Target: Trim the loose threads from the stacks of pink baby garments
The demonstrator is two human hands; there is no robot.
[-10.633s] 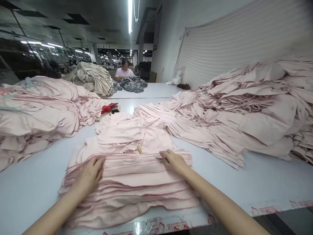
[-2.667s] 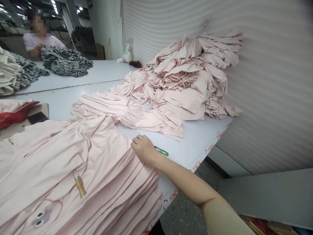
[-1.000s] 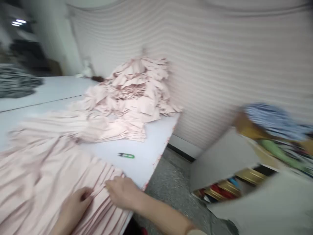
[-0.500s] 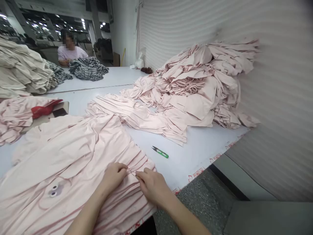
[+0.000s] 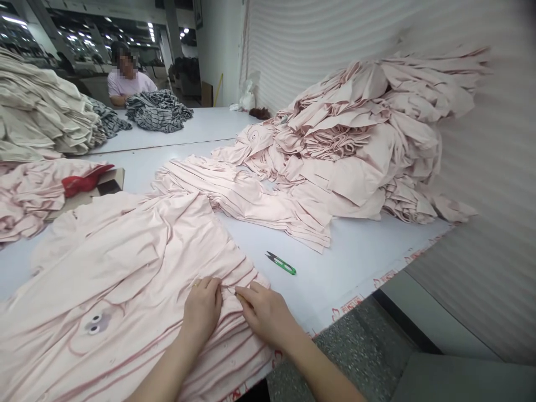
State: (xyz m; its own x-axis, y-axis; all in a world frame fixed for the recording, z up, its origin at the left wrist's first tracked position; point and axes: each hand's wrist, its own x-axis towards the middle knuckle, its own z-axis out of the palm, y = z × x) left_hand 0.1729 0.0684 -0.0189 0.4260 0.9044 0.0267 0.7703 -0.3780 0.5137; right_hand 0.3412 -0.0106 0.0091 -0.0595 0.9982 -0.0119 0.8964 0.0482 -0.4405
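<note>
A stack of pale pink garments (image 5: 125,262) lies in front of me, with two cartoon eyes printed on the top one. My left hand (image 5: 204,307) is closed on the top garment near its hem, fingers bunched on the cloth, a ring on one finger. Just to its right, my right hand (image 5: 266,314) pinches at the same hem, thumb against forefinger. Between the hands runs a thin thread-like line; the right fingertips hide its end. Green-handled thread snips (image 5: 281,263) lie on the white table (image 5: 310,285), apart from both hands.
A big heap of pink garments (image 5: 347,151) leans by the wall at right, a flatter pink pile (image 5: 243,195) before it. Cream cloth (image 5: 46,106), a red item (image 5: 81,183) and checked cloth (image 5: 157,110) lie leftward. A person (image 5: 129,82) sits behind. The table edge (image 5: 355,301) runs at right.
My left hand has turned more upright and its fingers have bunched on the hem. My right hand has barely moved. The whole view has shifted slightly.
</note>
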